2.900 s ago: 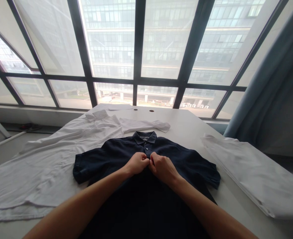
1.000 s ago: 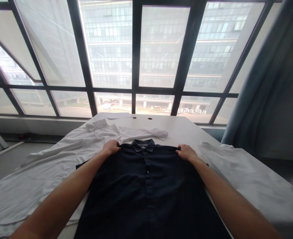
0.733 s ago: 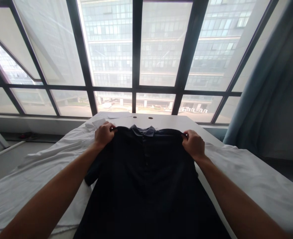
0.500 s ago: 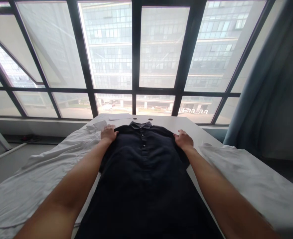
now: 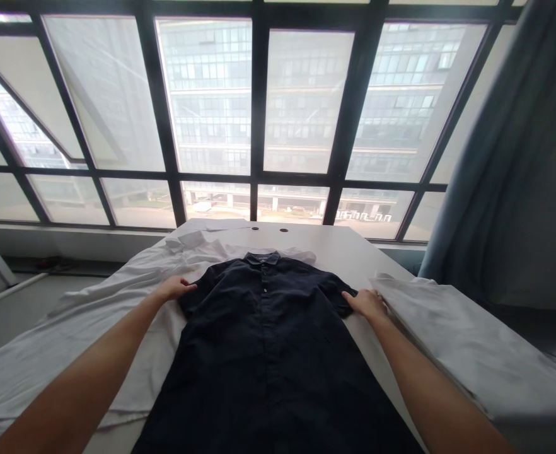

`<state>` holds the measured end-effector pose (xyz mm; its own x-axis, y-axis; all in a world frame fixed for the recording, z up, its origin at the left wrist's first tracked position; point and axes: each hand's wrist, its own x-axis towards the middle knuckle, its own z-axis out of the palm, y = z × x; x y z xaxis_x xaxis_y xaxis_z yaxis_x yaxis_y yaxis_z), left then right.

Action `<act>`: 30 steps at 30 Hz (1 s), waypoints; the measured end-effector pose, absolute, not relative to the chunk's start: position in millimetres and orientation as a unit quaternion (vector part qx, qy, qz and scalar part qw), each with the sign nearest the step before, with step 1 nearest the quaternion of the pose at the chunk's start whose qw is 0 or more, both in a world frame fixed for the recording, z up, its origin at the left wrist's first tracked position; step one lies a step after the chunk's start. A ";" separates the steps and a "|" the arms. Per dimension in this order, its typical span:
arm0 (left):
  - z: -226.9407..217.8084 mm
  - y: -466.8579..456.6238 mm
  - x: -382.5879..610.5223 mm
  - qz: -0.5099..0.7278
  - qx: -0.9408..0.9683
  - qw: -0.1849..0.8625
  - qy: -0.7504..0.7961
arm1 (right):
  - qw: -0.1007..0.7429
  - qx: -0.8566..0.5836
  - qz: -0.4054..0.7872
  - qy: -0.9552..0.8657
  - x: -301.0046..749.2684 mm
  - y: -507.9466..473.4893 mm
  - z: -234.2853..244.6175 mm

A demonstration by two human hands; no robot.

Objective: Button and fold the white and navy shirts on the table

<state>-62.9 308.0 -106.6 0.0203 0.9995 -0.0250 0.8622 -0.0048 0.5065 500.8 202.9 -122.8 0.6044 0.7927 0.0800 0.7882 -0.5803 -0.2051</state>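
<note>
A dark navy short-sleeved shirt [image 5: 268, 353] lies spread on the white table, collar at the far end and buttoned front facing up. My left hand [image 5: 176, 288] pinches the edge of its left-side sleeve. On the other side, my right hand [image 5: 367, 302] grips the opposite sleeve between thumb and fingers. The sleeves are drawn outward, and the shirt's lower end runs out of the bottom of the view.
Crumpled white garments [image 5: 93, 321] cover the table's left side, partly beneath the navy shirt. A white cloth stack [image 5: 476, 340] lies at the right. The white table [image 5: 328, 243] reaches toward large windows [image 5: 214, 94], with a grey-blue curtain [image 5: 490, 145] at right.
Both hands have moved from the shoulders down to the sleeves, coming nearer to me. The shirt's collar also sits nearer, and more white fabric shows behind it.
</note>
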 end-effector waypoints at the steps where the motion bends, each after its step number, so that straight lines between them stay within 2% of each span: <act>1: -106.4 304.7 -58.0 0.168 0.683 0.214 0.678 | 0.126 -0.888 0.020 -0.442 498.8 204.8 -123.6; 6: -100.8 300.5 -41.1 0.164 0.656 0.228 0.700 | 0.193 -0.867 0.053 -0.456 499.0 215.0 -121.4; 11: -68.3 306.2 -57.8 0.209 0.594 0.259 0.733 | 0.271 -0.858 0.012 -0.435 510.7 218.4 -105.0; 14: -41.5 307.6 -70.6 0.231 0.590 0.211 0.745 | 0.357 -0.835 -0.013 -0.419 510.0 216.6 -96.4; 18: -9.0 305.9 -68.0 0.228 0.614 0.145 0.742 | 0.427 -0.793 -0.024 -0.435 497.1 213.7 -87.2; 23: 30.1 299.0 -24.9 0.321 0.594 0.215 0.706 | 0.500 -0.716 -0.033 -0.486 469.0 212.8 -64.2; 26: 44.6 293.4 17.2 0.336 0.619 0.256 0.662 | 0.531 -0.659 -0.036 -0.532 442.2 210.3 -48.5; 30: 28.2 272.4 82.9 0.313 0.655 0.304 0.617 | 0.496 -0.592 -0.014 -0.635 392.6 196.0 -44.7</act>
<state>82.9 272.4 28.2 0.0424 0.9985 0.0343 0.6188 -0.0532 0.7838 392.6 196.0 -44.7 0.1929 0.7378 0.6469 0.7655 0.2993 -0.5696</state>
